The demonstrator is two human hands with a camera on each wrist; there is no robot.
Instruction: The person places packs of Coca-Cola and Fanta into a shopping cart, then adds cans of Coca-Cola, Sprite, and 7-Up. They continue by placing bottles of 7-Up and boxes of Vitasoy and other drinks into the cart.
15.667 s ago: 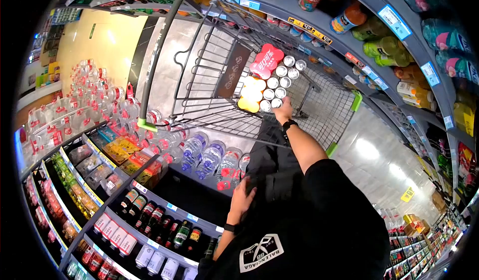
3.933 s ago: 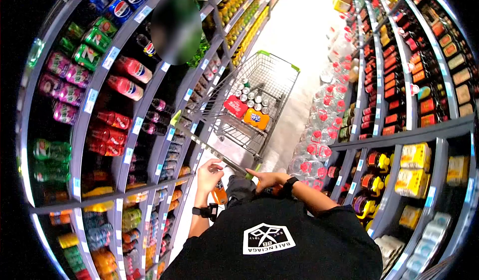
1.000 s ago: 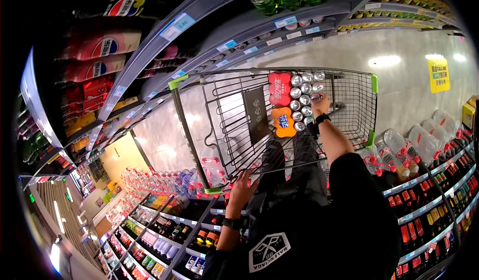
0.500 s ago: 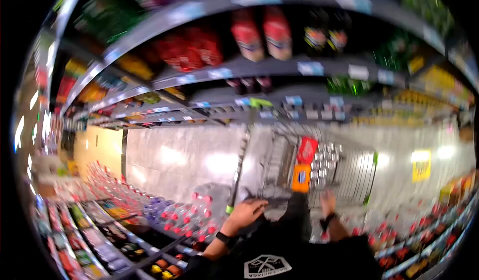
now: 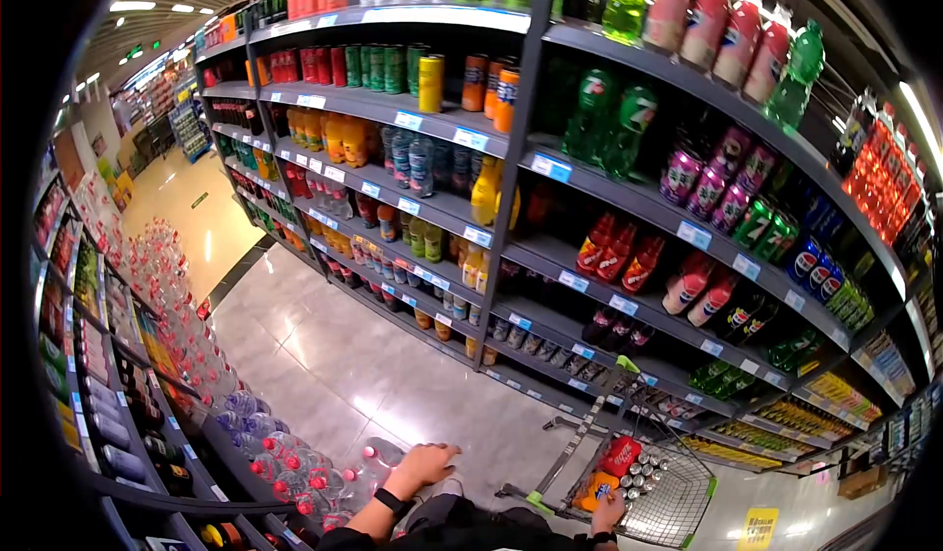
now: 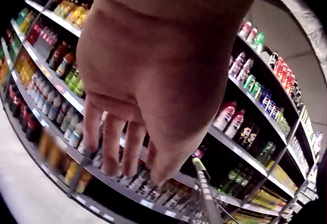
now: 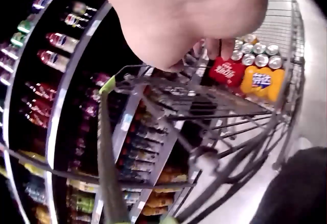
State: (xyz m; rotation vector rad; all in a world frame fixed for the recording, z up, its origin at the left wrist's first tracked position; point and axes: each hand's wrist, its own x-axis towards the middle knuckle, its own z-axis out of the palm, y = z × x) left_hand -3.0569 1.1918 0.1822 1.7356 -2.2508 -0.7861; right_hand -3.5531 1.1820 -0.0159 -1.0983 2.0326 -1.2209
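Observation:
My left hand (image 5: 424, 465) is held out over the floor with fingers extended and nothing in it. In the left wrist view its palm and straight fingers stand out against the drink shelves. My right hand (image 5: 607, 514) is over the near side of the shopping cart (image 5: 678, 514), overlapping the orange can pack (image 5: 595, 488) in the head view. Nothing shows in it; its fingertips are partly hidden in the right wrist view. Inside the cart lie a red can pack (image 7: 227, 72), the orange pack and several silver-topped cans (image 7: 261, 60).
A long shelf (image 5: 432, 217) of bottles and cans runs along the far side of the aisle, behind the cart. Large clear water bottles (image 5: 295, 468) stand on the floor at left, before another shelf (image 5: 147, 404). A yellow floor sign (image 5: 759, 529) lies at right.
The head view has swung up and left toward the tall drink shelf. The cart now sits lower right. My right hand was among the cans one second ago and is now nearer the orange pack.

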